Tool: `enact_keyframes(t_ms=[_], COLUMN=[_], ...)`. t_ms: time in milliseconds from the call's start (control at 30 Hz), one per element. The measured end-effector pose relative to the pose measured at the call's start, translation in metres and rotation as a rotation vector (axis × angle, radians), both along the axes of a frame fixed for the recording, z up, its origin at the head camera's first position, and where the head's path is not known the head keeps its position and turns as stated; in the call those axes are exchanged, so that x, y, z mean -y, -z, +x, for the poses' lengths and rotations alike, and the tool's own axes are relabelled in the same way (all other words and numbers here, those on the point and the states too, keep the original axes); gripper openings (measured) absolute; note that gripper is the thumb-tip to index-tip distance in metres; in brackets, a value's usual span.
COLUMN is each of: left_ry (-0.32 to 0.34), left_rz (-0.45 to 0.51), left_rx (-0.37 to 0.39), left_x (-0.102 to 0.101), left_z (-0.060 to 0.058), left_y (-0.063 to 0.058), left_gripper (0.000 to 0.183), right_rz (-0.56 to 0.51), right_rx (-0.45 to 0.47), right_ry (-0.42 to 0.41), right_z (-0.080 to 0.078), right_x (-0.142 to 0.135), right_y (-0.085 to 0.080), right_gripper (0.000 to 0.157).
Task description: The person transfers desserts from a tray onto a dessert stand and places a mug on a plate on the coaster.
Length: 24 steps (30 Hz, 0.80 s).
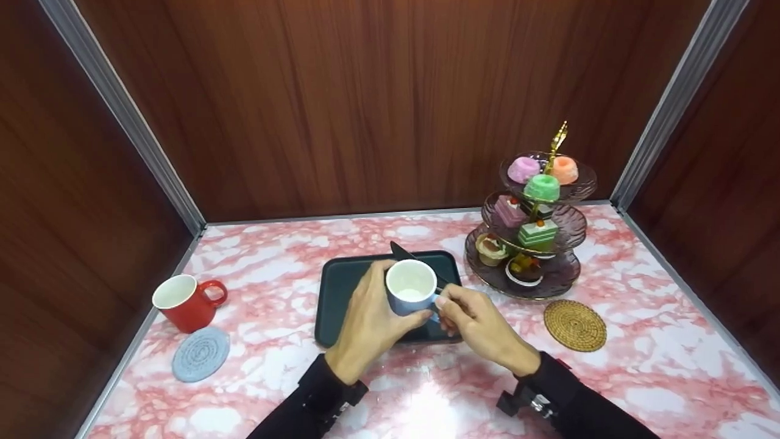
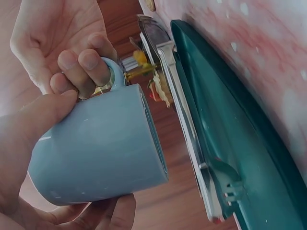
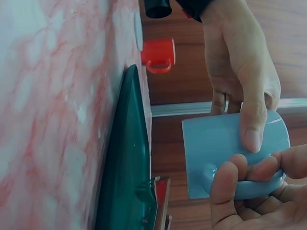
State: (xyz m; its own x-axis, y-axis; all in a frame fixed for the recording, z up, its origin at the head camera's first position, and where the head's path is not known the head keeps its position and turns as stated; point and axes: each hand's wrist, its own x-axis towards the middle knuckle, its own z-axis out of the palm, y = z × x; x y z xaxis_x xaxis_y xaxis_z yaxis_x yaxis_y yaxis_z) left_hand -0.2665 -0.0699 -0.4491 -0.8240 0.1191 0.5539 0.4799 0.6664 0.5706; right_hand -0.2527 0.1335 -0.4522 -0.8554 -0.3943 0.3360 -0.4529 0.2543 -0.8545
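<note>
A light blue mug (image 1: pixel 412 283), white inside, is held upright over the dark green tray (image 1: pixel 333 286) in the head view. My left hand (image 1: pixel 368 314) grips its body from the left, thumb on the near side and fingers around the far side. Its handle is pinched by my right hand (image 1: pixel 478 320), as the right wrist view shows with the handle (image 3: pixel 252 188) between thumb and fingers. In the left wrist view the mug's base faces the tray with a gap between. A dark knife blade (image 1: pixel 401 250) shows behind the mug, and a fork (image 2: pixel 228 182) lies in the tray.
On the left are a red mug (image 1: pixel 190 308) and a round grey-blue coaster (image 1: pixel 201 353). A three-tier stand (image 1: pixel 573 274) with several small cakes stands at back right, with a woven round coaster (image 1: pixel 575 325) before it. Wood-grain panels (image 1: pixel 365 110) enclose the marbled table.
</note>
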Motion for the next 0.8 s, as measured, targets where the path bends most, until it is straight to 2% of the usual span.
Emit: enact_keyframes(t_ms=[233,433,600,800], left_ry=[0.028,0.059,0.077,0.088], left_rz=[-0.014,-0.020,-0.019,-0.030], left_rx=[0.026,0.043,0.055,0.054], left_x=[-0.016,-0.027,-0.035,-0.046], left_z=[0.002,0.005,0.008,0.009], left_y=[0.001,0.001,-0.001,-0.001], left_gripper=[0.087,0.087,0.087,0.088], right_rz=[0.019,0.028,0.007,0.025], right_rx=[-0.034,-0.079,-0.063,-0.044], right_ry=[0.033,0.061,0.060,0.109], right_z=[0.014,0.017,0.019,0.024], right_x=[-0.016,-0.030,-0.039,-0.050], right_y=[-0.015,-0.015,-0.015,-0.017], right_gripper=[0.026,0.026,0.025,0.026])
